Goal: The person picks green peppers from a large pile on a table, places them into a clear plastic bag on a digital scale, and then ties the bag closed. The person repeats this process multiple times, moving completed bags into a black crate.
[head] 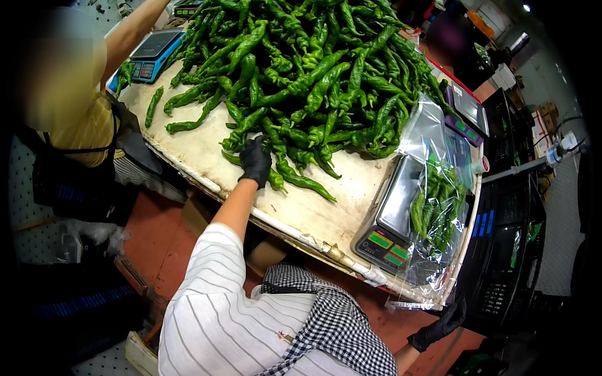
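Observation:
My left hand, in a black glove, reaches into the near edge of a large heap of long green peppers. Its fingertips are hidden among them, so whether they grip one cannot be made out. One loose pepper lies just to the right of it. My right hand, also gloved in black, is low at the right, beyond the table's corner. It is dark there, and its fingers are hard to make out. Close to it hangs the edge of a clear plastic bag with green peppers inside, lying against a digital scale.
The pale table has a worn, taped rim. A second scale stands at the right, a blue one at the upper left. Another person's arm reaches over the left side. Black crates stand right of the table.

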Available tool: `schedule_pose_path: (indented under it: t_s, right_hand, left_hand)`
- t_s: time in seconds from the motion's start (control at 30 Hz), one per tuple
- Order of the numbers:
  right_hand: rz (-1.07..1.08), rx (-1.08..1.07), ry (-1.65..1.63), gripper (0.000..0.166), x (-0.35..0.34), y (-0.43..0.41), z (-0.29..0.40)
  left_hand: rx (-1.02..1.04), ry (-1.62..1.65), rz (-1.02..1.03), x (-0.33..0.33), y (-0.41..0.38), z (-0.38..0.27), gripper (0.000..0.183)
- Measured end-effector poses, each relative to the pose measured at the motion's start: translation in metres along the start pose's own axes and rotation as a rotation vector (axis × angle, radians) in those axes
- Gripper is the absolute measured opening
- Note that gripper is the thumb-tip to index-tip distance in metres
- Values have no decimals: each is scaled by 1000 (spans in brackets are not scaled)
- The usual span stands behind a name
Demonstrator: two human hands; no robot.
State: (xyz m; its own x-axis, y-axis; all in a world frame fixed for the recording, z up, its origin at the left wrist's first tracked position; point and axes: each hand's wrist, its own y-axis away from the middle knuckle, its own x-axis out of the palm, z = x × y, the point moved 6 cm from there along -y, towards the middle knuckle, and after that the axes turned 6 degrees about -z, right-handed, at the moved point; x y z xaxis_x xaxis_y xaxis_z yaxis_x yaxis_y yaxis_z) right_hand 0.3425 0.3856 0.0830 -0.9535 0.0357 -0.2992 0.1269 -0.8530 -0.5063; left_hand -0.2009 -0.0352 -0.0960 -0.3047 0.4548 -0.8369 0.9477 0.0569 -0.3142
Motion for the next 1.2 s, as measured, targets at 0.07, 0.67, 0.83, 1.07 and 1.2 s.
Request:
schedule_pose_path:
  t_s: [0.07, 0.67, 0.83, 1.07, 1.2]
  right_hand:
    - [-30, 125, 19, 22, -7, 2, 0]
    - [74, -43, -33, 31, 23, -8, 57]
    - [97, -146, 28, 31, 27, -12, 68]
    - [63, -125, -11, 23, 32, -7, 69]
    - [92, -76, 47, 24, 37, -6, 63]
  left_hand:
    - [217, 192, -173, -34, 18, -38, 42]
    - [731, 133, 168, -74, 85, -99, 43]
    - [553, 152, 153, -39, 60, -75, 51]
    - [69, -104, 5, -32, -55, 33, 49]
    - [258, -76, -114, -31, -11, 17, 33]
